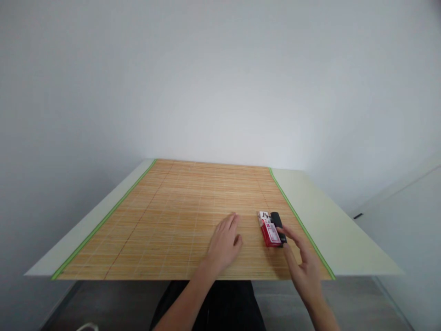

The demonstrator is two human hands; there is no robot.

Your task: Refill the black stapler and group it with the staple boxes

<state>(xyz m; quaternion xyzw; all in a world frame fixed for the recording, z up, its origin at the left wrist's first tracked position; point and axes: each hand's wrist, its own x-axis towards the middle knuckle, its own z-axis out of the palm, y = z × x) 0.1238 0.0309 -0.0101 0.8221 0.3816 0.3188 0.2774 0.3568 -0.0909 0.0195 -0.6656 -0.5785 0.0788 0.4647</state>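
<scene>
My left hand [224, 241] rests palm down on the bamboo mat [179, 207], fingers stretched out and holding nothing. To its right lies a small red and white box [270, 233] with a label on top; its far part is white with a printed picture. Along the box's right side lies a long black object [276, 219] that looks like a stapler. My right hand [303, 262] reaches over the near end of the black object, thumb and fingers apart. Its fingertips are at or just above that object; whether they touch it I cannot tell.
The mat has green edging [299, 219] and covers the middle of a white table [330, 230]. A plain wall [220, 82] stands behind the table. At the right is a white panel with a dark handle [358, 215]. My dark-clothed legs [230, 305] are under the near edge.
</scene>
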